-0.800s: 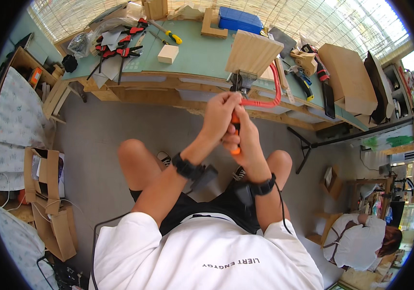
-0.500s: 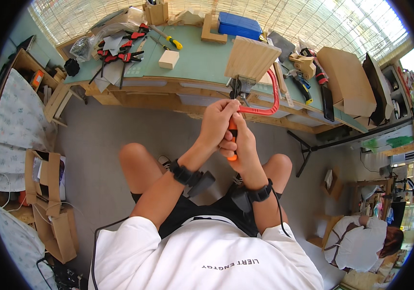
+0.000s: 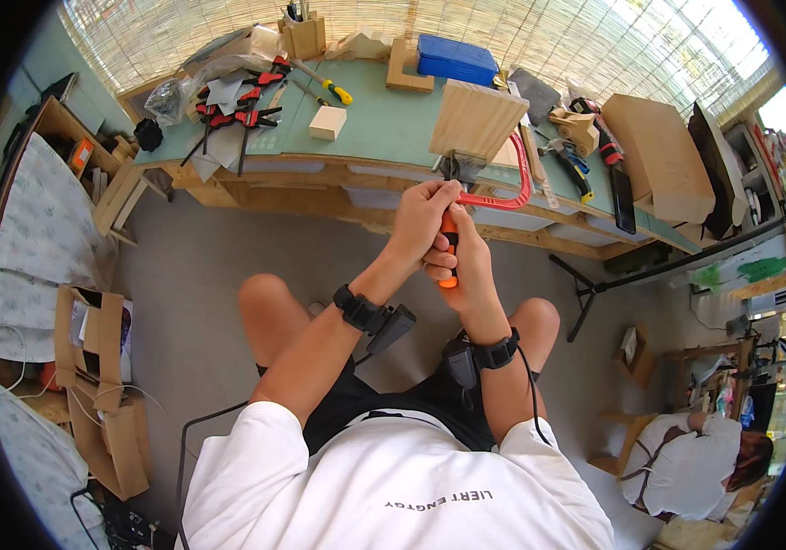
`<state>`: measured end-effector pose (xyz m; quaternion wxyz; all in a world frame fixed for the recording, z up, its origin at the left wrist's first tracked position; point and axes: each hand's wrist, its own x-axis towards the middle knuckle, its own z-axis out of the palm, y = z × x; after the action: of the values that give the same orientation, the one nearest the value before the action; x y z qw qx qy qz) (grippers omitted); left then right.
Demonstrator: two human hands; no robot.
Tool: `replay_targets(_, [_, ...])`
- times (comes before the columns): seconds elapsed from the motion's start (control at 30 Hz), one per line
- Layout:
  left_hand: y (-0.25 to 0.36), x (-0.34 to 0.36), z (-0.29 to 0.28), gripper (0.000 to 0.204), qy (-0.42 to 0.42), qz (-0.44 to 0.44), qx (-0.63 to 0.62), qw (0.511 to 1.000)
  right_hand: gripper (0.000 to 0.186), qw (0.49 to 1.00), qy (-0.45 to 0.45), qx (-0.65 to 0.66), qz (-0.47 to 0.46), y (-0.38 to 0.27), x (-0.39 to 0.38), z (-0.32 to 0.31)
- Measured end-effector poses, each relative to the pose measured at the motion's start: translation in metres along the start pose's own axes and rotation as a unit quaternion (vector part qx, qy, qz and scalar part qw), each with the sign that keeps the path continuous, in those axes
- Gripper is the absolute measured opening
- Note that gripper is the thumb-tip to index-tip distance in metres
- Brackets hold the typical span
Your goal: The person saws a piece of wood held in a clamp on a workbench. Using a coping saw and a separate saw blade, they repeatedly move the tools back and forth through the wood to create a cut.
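Cluttered workshop desk [image 3: 365, 128]: both hands, left [image 3: 422, 213] and right [image 3: 466, 266], grip a red coping saw [image 3: 494, 197] at the clamped wood panel [image 3: 477, 119] on the desk's near edge; how far the cut has got cannot be seen.

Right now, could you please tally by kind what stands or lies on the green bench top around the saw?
Red coping saw: 1
Clamped wood panel: 1
Small wood block: 1
Blue case: 1
Yellow-handled screwdriver: 1
Total: 5

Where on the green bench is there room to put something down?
The bare green strip of the workbench between the small wood block and the upright wooden board is free. The clamps crowd the left end; tools around the cardboard box crowd the right.
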<state>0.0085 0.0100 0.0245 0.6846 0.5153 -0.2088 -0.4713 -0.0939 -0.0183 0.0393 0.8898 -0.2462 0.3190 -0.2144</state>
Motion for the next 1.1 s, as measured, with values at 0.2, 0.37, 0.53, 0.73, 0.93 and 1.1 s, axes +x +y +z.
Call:
replay_targets(0.2, [-0.026, -0.005, 0.008, 0.029, -0.021, 0.038, -0.063, 0.997, 0.021, 1.0, 0.002, -0.025, -0.01, 0.012, -0.025, -0.01])
replay_targets(0.37, [0.004, 0.011, 0.003, 0.031, -0.066, -0.007, -0.046, 0.997, 0.019, 0.999, -0.019, 0.017, -0.047, 0.003, 0.0, -0.004])
replay_targets(0.53, [-0.022, -0.003, 0.008, 0.034, -0.061, 0.021, -0.055, 0.996, 0.022, 0.999, 0.015, -0.008, -0.048, 0.006, -0.017, -0.006])
replay_targets(0.73, [-0.007, 0.001, 0.013, 0.031, -0.048, 0.004, -0.023, 0.999, 0.018, 0.998, 0.003, 0.007, -0.058, 0.002, -0.017, -0.005])
replay_targets(0.93, [0.0, 0.011, 0.012, 0.031, -0.057, -0.017, -0.001, 0.998, 0.021, 0.998, 0.005, 0.024, -0.066, 0.0, -0.007, -0.008])
replay_targets(1.1, [-0.008, -0.001, 0.017, 0.032, -0.054, 0.009, 0.013, 0.998, 0.021, 0.999, 0.006, 0.024, -0.047, 0.005, -0.028, -0.012])
